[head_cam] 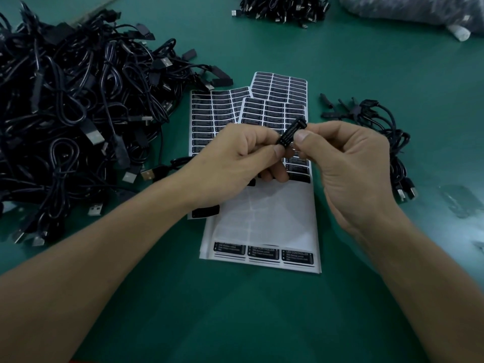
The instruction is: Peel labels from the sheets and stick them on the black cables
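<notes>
The black cable block [292, 132], white print showing, sits just above the label sheets [262, 218]. The left hand [235, 155] has its lower end in a pinching grip, and the right hand [348, 163] pinches its side. A big cable heap [73, 106] lies left and a smaller bunch [379, 132] right on the green bench [235, 310]. The far plastic bag [408, 9] holds something dark.

1. There is a single view, worn on the person's head, facing forward and steeply down onto the green table [366, 74].
2. It sits close: the left hand [235, 155] and right hand [348, 163] meet mid-frame on a black cable end [292, 132] (forearms enter from the bottom edge).
3. The wide lens also takes in the cable pile [65, 113] at the left edge.
</notes>
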The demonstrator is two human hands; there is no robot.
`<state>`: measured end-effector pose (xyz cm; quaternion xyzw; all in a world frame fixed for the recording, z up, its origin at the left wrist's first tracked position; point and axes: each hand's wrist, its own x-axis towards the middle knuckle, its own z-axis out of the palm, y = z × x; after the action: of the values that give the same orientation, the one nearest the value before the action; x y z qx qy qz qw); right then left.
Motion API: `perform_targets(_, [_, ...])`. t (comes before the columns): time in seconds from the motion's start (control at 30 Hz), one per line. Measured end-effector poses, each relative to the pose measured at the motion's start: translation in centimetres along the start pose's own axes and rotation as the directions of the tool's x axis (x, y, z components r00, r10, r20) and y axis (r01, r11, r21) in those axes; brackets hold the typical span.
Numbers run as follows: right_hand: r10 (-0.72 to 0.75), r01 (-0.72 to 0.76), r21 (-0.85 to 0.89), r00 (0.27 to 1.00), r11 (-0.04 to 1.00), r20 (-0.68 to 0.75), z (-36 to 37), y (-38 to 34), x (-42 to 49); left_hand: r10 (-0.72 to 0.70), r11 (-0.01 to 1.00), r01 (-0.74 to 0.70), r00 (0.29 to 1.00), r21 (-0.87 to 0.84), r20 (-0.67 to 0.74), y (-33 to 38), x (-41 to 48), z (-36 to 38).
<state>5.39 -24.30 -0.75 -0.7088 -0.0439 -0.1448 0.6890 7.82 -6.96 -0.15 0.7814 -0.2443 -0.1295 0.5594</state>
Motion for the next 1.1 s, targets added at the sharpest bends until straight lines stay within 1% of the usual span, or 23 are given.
perform_targets(0.43, [-0.059, 0.058, -0.028, 0.997, 0.998, -0.057, 0.7, -0.1, -0.3, -0.028, 0.998, 0.029, 0.999, -0.049, 0.028, 0.4, 0.1, 0.1])
perform_targets(0.67, [-0.078, 0.077, -0.016, 0.995, 0.997, -0.068, 1.0, -0.1, -0.4, -0.015, 1.000, 0.015, 0.999, -0.016, 0.029, 0.3, 0.3, 0.0])
perform_targets(0.87, [-0.087, 0.085, -0.026, 0.993, 0.996, -0.081, 1.0, 0.0, -0.4, -0.019, 0.999, 0.020, 0.999, -0.042, 0.026, -0.2, 0.7, 0.0])
perform_targets(1.0, [-0.084, 0.084, -0.005, 0.993, 0.996, -0.078, 1.1, 0.0, -0.4, 0.019, 0.997, -0.016, 0.999, -0.072, 0.043, -0.2, 0.7, 0.1])
perform_targets(1.1, [-0.087, 0.087, -0.003, 0.993, 0.996, -0.074, 1.2, 0.0, -0.4, 0.015, 0.999, -0.014, 1.000, -0.049, 0.023, -0.4, 0.7, 0.1])
